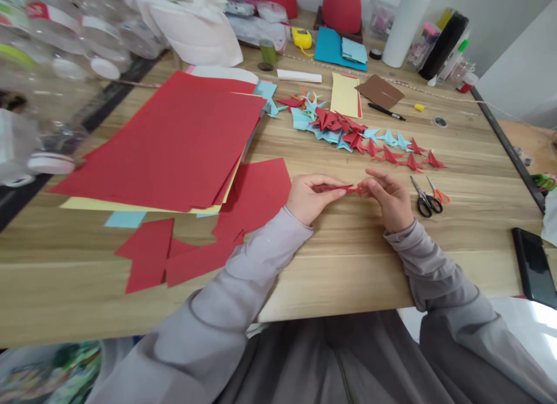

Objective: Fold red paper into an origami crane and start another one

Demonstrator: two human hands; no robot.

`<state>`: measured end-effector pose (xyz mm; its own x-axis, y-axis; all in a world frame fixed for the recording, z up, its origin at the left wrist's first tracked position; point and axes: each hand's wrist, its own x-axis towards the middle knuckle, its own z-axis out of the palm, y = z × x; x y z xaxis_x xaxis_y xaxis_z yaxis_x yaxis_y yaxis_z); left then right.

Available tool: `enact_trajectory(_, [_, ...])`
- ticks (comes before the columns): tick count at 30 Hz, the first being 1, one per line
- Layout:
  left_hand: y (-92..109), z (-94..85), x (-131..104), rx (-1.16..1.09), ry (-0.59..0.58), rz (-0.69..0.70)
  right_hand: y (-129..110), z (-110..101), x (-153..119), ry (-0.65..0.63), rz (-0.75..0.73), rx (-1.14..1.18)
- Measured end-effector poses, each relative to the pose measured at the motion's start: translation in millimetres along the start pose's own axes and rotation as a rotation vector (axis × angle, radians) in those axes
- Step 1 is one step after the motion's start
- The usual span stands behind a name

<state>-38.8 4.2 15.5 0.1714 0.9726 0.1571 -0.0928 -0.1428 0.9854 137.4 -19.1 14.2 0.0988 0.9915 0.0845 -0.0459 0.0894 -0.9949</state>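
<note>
Between my two hands is a small folded red paper piece (348,188). My left hand (310,197) pinches its left part, with the thumb along the lower edge. At its right end, the thumb and index finger of my right hand (389,198) are closed on the narrow tip. Beyond my hands lie folded red paper cranes (390,155) and light blue ones (389,137), partly in a heap and partly in rows. Left of my hands are large red paper sheets (174,143) stacked over yellow sheets.
Black scissors (429,204) and orange scissors (440,194) lie right of my right hand. A phone (534,267) rests at the right edge. Red paper scraps (150,256) lie front left; plastic bottles (56,73) crowd the far left. A black pen (386,111) lies behind the cranes.
</note>
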Motion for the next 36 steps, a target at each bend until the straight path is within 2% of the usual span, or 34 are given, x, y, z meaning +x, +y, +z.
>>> enact_trajectory(5, [-1, 0.9, 0, 0.025, -0.037, 0.016, -1, 1, 1, 0.000, 0.117, 0.089])
enact_trajectory(10, [-3, 1.4, -1, 0.039, -0.071, 0.023, 2, 0, 0, -0.004, 0.137, 0.087])
enact_trajectory(17, [-2, 0.9, 0, 0.021, -0.025, 0.028, 0, 1, -1, 0.086, 0.138, 0.072])
enact_trajectory(24, [-4, 3.2, 0, -0.055, 0.061, -0.026, -1, 3, -2, -0.136, 0.167, -0.060])
enact_trajectory(28, [-11, 4.9, 1, -0.087, 0.152, -0.052, -1, -3, 2, -0.139, 0.173, -0.089])
enact_trajectory(32, [-17, 6.0, 2, -0.089, 0.233, -0.046, 1, -3, 1, -0.036, 0.104, -0.109])
enact_trajectory(36, [-20, 7.2, 0, 0.008, 0.192, 0.034, 3, 7, -10, 0.001, -0.060, -0.216])
